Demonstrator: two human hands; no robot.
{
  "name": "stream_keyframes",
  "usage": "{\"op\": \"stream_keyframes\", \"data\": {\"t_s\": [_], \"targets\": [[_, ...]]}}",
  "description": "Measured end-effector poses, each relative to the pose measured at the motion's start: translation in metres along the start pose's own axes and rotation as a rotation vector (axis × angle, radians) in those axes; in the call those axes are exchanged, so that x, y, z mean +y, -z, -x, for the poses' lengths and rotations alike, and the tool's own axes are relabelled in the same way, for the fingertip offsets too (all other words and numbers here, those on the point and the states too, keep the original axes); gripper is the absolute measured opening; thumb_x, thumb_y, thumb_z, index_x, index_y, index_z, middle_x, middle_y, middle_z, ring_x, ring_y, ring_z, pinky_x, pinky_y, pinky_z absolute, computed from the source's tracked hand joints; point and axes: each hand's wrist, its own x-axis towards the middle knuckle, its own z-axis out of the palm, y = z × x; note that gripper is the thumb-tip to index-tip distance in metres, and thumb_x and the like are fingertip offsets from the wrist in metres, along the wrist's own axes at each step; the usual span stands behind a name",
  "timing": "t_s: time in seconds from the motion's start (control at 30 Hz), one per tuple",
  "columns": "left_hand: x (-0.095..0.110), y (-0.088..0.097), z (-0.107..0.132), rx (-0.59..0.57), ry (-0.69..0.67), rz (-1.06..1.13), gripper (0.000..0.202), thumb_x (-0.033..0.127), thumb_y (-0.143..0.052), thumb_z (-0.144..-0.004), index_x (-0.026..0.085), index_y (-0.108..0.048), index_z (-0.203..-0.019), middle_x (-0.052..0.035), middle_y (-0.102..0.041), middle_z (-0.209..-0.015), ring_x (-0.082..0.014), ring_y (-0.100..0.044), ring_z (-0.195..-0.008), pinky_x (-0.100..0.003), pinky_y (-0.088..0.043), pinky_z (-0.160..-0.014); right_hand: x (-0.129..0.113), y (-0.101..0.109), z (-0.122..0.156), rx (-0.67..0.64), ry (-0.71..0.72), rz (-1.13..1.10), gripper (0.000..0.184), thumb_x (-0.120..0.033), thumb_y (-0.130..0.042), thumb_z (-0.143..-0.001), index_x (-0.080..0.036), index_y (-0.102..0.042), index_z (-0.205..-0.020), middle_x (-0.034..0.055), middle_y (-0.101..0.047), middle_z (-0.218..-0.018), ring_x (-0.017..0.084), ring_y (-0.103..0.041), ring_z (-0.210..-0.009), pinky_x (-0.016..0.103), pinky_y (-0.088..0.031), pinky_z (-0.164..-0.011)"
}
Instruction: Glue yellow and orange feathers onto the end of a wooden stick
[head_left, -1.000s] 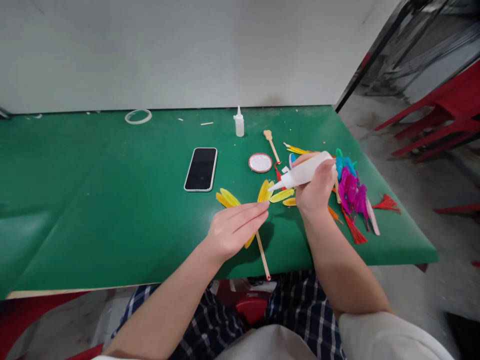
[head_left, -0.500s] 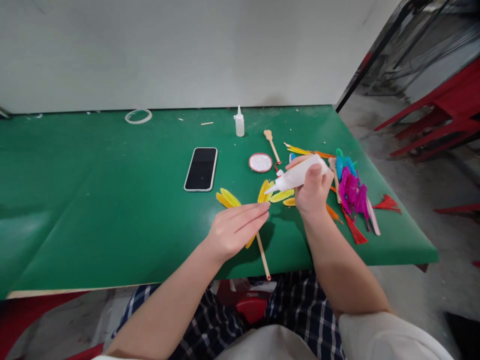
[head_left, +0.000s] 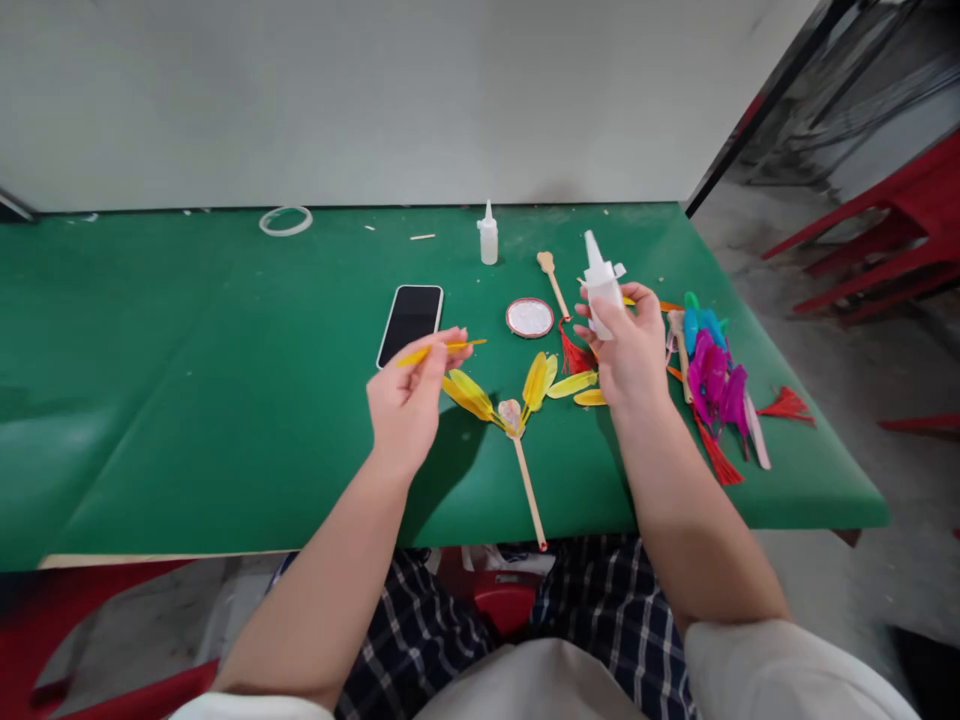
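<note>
My left hand [head_left: 411,400] is raised over the green table [head_left: 187,400] and pinches a thin yellow feather [head_left: 442,350] held level. My right hand [head_left: 630,355] grips a white glue bottle [head_left: 602,285] upright, nozzle pointing up. Between the hands lies a wooden stick [head_left: 529,485] whose round head carries several yellow feathers [head_left: 472,395] fanned out. More loose yellow feathers [head_left: 574,385] lie just left of my right hand.
A black phone [head_left: 410,322] lies face up beyond my left hand. A round white lid [head_left: 529,317], a second small bottle [head_left: 488,238], another wooden stick [head_left: 553,280] and a clear ring [head_left: 286,220] sit further back. A pile of pink, blue and red feathers [head_left: 712,385] lies right.
My left hand lifted off the stick and picked up a yellow feather. My right hand turned the glue bottle from tilted nozzle-down to upright and drew it back.
</note>
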Motion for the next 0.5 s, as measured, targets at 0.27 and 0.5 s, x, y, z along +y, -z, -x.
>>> {"op": "stream_keyframes", "data": {"t_s": [0.27, 0.5], "targets": [[-0.027, -0.004, -0.011, 0.002, 0.427, 0.080, 0.033, 0.045, -0.062, -0.073, 0.012, -0.068, -0.078, -0.0055, -0.067, -0.072, -0.0094, -0.057, -0.053, -0.023, -0.051, -0.053, 0.031, -0.011, 0.001, -0.221, 0.029, 0.112, 0.036, -0.041, -0.057, -0.074, -0.021, -0.046, -0.102, 0.0074, -0.060, -0.110, 0.016, -0.058, -0.099, 0.035, -0.046, -0.086], [-0.033, -0.006, -0.010, -0.087, 0.425, 0.047, 0.028, 0.029, -0.069, -0.066, 0.015, -0.064, -0.090, -0.0013, -0.065, -0.069, -0.0109, -0.057, -0.055, -0.022, -0.047, -0.050, 0.045, -0.028, 0.009, -0.330, 0.017, 0.185, 0.044, -0.038, -0.063, -0.066, -0.022, -0.041, -0.100, 0.0066, -0.060, -0.106, 0.017, -0.059, -0.094, 0.033, -0.048, -0.083]]}}
